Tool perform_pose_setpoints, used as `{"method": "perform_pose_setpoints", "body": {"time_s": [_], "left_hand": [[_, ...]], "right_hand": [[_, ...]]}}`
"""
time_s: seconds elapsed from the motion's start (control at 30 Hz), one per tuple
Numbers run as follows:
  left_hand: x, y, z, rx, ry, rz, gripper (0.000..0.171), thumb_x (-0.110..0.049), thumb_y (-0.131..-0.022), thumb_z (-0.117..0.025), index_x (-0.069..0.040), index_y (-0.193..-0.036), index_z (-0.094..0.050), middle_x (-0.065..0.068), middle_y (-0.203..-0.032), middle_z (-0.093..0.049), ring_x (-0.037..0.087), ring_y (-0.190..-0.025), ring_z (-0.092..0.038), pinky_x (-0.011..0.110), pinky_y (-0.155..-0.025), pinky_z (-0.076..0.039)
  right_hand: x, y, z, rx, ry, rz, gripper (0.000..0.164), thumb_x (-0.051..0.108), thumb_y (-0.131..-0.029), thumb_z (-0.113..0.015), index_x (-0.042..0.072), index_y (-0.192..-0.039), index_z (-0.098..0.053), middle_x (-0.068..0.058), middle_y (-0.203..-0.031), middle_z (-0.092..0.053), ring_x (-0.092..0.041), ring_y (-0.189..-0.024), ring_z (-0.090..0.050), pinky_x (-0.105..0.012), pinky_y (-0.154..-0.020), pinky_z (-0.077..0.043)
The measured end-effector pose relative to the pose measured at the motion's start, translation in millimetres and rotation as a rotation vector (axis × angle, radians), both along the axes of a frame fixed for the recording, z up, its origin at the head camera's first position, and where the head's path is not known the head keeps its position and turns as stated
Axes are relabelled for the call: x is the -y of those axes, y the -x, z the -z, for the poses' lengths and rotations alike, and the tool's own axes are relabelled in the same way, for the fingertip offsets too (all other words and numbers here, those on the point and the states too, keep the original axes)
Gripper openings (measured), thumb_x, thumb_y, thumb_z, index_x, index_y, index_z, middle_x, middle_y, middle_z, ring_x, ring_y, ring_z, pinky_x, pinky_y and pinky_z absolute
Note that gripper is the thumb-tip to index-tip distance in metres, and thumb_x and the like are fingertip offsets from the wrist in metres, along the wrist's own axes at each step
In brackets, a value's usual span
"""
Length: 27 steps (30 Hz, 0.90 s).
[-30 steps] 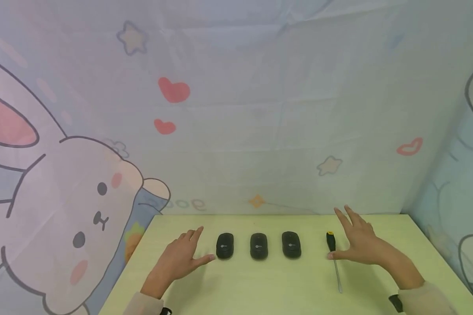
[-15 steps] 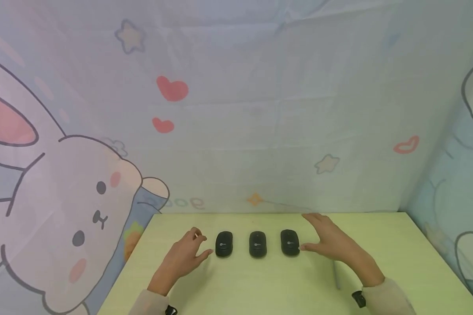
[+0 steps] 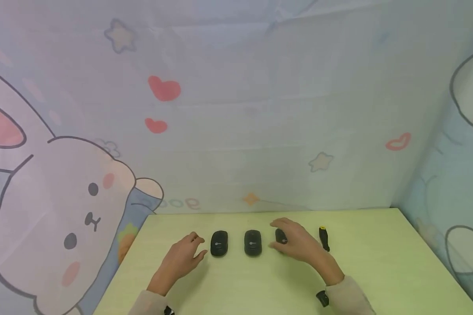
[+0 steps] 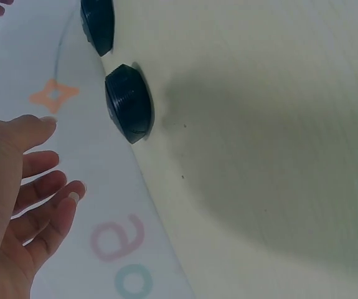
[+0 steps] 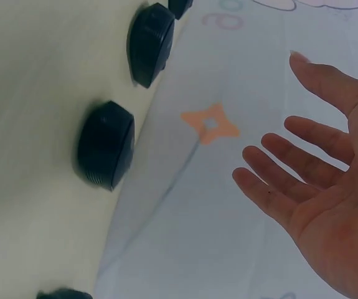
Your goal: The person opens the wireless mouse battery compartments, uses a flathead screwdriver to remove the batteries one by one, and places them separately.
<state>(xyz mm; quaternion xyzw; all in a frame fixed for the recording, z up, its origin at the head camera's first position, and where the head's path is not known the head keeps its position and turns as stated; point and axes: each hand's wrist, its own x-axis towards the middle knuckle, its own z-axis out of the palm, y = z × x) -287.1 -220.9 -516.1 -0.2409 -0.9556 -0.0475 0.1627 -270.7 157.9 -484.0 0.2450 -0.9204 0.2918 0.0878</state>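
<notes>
Three black computer mice stand in a row on the table: a left mouse (image 3: 219, 243), a middle mouse (image 3: 253, 243) and a right mouse (image 3: 280, 236). My right hand (image 3: 299, 243) hovers over the right mouse and hides part of it in the head view. Its fingers are spread and hold nothing, as the right wrist view shows. Beside the left mouse is my left hand (image 3: 184, 258), with loosely bent fingers and an empty palm. To the right of my right hand lies a screwdriver with a black and yellow handle (image 3: 323, 238); its shaft is hidden behind the forearm.
The pale yellow-green table (image 3: 236, 288) meets a cloth backdrop (image 3: 236, 109) printed with a rabbit, hearts and stars. Another stretch of cloth (image 3: 429, 210) hangs along the right side.
My right hand has moved left, from beside the screwdriver to over the right mouse. The left hand's fingers have bent a little more. The head view has shifted slightly.
</notes>
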Motion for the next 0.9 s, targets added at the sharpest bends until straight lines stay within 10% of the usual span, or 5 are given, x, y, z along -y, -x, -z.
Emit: {"method": "perform_pose_setpoints", "body": {"time_s": [0.5, 0.9], "left_hand": [[3.6, 2.4, 18.2, -0.002, 0.002, 0.016, 0.04, -0.027, -0.096, -0.078, -0.004, -0.128, -0.069, 0.011, -0.132, -0.067, 0.028, -0.119, -0.064, 0.042, -0.091, -0.063], [-1.6, 12.9, 24.9, -0.057, 0.125, 0.13, 0.046, -0.027, -0.094, -0.08, -0.004, -0.131, -0.067, 0.011, -0.131, -0.068, 0.028, -0.117, -0.067, 0.044, -0.097, -0.061]], "right_hand": [[36.3, 4.3, 24.7, 0.109, 0.132, -0.034, 0.049, 0.027, -0.095, -0.079, 0.001, -0.134, -0.064, -0.016, -0.136, -0.068, -0.037, -0.123, -0.066, -0.055, -0.104, -0.057], [69.7, 14.0, 47.0, 0.005, -0.057, -0.074, 0.056, 0.028, -0.095, -0.08, 0.004, -0.141, -0.061, -0.014, -0.143, -0.065, -0.033, -0.13, -0.066, -0.047, -0.107, -0.059]]}}
